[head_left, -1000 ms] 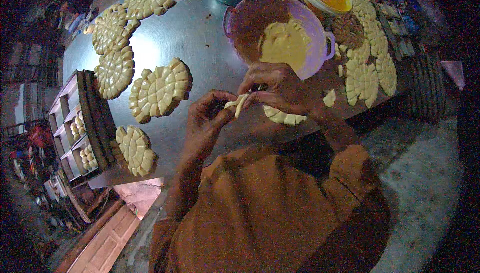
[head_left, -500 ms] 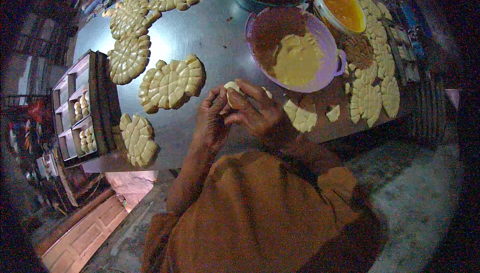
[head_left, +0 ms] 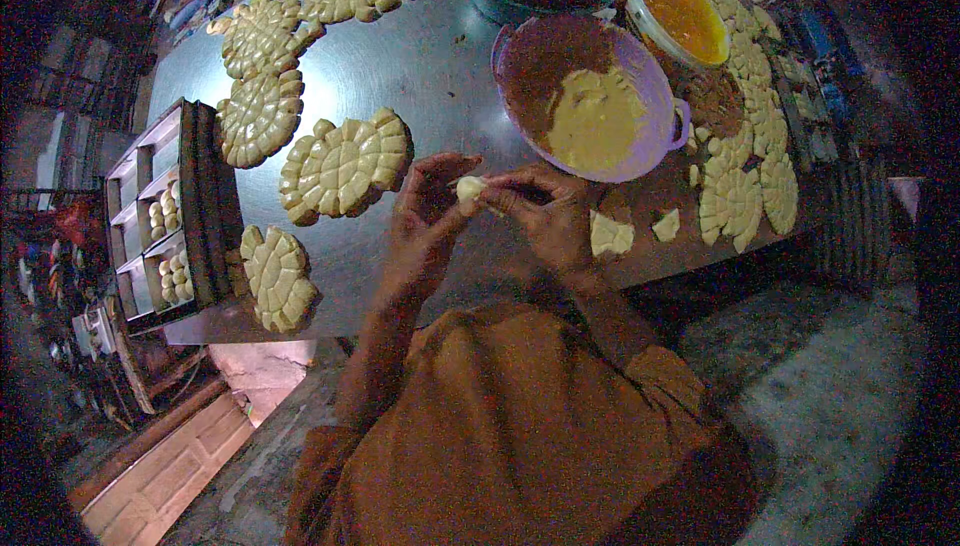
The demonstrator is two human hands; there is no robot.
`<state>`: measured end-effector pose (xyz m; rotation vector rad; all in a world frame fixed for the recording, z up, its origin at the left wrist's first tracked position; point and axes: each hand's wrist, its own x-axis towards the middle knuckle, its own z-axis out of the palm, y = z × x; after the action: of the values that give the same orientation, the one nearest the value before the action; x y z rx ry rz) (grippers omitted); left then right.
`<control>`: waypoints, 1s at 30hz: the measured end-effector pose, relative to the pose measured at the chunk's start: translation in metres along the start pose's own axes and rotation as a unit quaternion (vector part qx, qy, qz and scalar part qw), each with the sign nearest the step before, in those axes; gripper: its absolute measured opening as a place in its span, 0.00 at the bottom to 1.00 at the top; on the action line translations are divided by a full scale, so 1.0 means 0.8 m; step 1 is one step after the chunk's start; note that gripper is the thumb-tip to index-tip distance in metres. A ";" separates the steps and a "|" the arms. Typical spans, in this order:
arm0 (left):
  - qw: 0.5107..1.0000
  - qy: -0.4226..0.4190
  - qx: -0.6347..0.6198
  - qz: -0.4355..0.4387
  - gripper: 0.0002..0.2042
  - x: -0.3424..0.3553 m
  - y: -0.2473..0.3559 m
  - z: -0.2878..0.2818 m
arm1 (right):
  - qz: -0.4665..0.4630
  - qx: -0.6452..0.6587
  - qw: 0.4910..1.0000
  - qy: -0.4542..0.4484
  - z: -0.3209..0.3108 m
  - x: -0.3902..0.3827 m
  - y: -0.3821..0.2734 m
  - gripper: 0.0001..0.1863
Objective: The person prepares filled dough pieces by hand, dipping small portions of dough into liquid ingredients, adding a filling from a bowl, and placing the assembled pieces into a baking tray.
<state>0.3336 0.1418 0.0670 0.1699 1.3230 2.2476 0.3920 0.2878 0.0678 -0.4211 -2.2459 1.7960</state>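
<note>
Small pale dough piece (head_left: 470, 187) at frame centre, pinched between left hand (head_left: 425, 211) and right hand (head_left: 545, 214), fingertips of both clenched on it, above metal table (head_left: 420, 66). Just right: lilac bowl (head_left: 590, 96) of yellow dough. Left of hands: flower-shaped dough sheet (head_left: 343, 166). Far left: compartmented tray (head_left: 165, 211) with small balls.

Small pale yellow dough lump (head_left: 470, 188), rounded, pinched between both hands' fingertips, raised above the metal table
</note>
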 end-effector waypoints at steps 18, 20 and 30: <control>0.990 0.088 0.087 -0.068 0.13 -0.012 -0.029 -0.017 | -0.384 -0.280 0.862 -0.177 -0.029 0.000 0.030 0.43; 0.988 0.068 0.132 -0.053 0.12 -0.016 -0.025 -0.018 | -0.374 -0.269 0.869 -0.179 -0.030 0.000 0.011 0.39; 0.969 0.001 0.246 -0.006 0.08 -0.024 -0.023 -0.026 | -0.172 -0.182 0.964 -0.094 -0.007 0.004 0.022 0.06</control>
<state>0.3492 0.1235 0.0438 0.3306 1.8562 1.8668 0.3920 0.2974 0.0516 0.0865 -2.5925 1.3001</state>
